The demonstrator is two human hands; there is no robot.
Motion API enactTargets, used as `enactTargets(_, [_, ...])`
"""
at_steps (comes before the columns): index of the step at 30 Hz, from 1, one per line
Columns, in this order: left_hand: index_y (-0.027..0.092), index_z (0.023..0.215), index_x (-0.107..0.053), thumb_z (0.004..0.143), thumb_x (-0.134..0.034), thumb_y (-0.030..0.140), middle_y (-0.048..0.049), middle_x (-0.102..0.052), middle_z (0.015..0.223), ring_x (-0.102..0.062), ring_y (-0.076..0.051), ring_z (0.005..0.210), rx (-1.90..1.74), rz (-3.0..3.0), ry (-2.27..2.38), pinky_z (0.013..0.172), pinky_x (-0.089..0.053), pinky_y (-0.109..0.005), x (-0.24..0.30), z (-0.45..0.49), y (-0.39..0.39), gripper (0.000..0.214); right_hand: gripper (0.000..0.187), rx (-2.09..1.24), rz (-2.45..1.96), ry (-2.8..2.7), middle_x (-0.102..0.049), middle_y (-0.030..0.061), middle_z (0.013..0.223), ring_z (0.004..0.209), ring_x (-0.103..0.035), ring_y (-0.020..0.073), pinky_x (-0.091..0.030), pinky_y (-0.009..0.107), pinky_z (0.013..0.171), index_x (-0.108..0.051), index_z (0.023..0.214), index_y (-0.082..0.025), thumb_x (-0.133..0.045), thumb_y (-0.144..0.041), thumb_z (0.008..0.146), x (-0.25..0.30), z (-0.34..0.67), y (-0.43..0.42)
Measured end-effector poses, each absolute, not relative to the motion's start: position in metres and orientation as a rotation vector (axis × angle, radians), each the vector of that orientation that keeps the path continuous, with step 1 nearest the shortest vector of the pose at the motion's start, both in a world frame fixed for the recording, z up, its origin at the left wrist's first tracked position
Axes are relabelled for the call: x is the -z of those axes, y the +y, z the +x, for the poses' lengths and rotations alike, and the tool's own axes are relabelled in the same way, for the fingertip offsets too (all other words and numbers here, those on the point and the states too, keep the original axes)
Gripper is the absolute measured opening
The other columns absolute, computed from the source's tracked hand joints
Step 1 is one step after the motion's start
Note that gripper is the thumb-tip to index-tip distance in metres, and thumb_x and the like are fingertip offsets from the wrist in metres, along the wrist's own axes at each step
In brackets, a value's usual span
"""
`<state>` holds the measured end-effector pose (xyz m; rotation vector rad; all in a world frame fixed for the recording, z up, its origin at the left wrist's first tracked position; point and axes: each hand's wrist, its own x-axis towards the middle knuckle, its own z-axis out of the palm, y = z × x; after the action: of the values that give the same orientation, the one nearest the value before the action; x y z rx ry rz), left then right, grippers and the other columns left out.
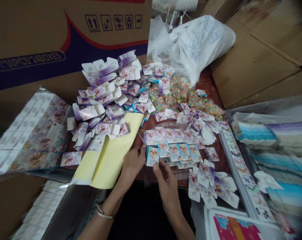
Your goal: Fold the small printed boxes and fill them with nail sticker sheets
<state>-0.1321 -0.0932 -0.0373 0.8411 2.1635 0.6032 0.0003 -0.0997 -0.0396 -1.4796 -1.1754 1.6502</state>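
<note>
Two rows of small printed boxes (171, 143) with a hand picture on them lie side by side on the table, seemingly on a clear plastic film (163, 175). My left hand (132, 163) rests at the left end of the rows, fingers curled against the end box (152, 156). My right hand (166, 181) lies just below the front row, fingers pressed on the film near that same box. Whether either hand grips the film or the box is hard to see.
A heap of flat, unfolded box blanks (108, 96) lies behind, with a yellow sheet (111, 156) beside my left hand. Wrapped box packs (33, 133) sit left, a white plastic bag (193, 43) behind, cardboard cartons (256, 56) around, stacked blanks (256, 133) right.
</note>
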Motion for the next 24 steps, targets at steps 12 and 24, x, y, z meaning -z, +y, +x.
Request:
enactTargets(12, [0.01, 0.097, -0.063, 0.088, -0.029, 0.042, -0.0188, -0.066, 0.1, -0.06, -0.029, 0.096, -0.572, 0.815, 2.177, 0.078, -0.042, -0.034, 0.042, -0.135, -0.09, 0.047, 0.035, -1.889, -1.162, -0.918, -0.063, 0.0045, 0.112, 0.11, -0.054, 0.0212, -0.039, 0.039, 0.097, -0.062, 0.103, -0.022, -0.068, -0.026, 0.069, 0.049, 0.008, -0.101])
enactTargets(24, [0.013, 0.101, -0.063, 0.089, -0.027, 0.039, -0.016, -0.067, 0.098, -0.06, -0.027, 0.096, -0.589, 0.865, 2.169, 0.076, -0.042, -0.032, 0.04, -0.134, -0.092, 0.046, 0.025, -1.596, -1.388, -1.079, -0.067, 0.0053, 0.092, 0.082, -0.062, 0.02, -0.053, 0.034, 0.071, -0.065, 0.089, -0.016, -0.064, -0.03, 0.068, 0.052, -0.003, -0.098])
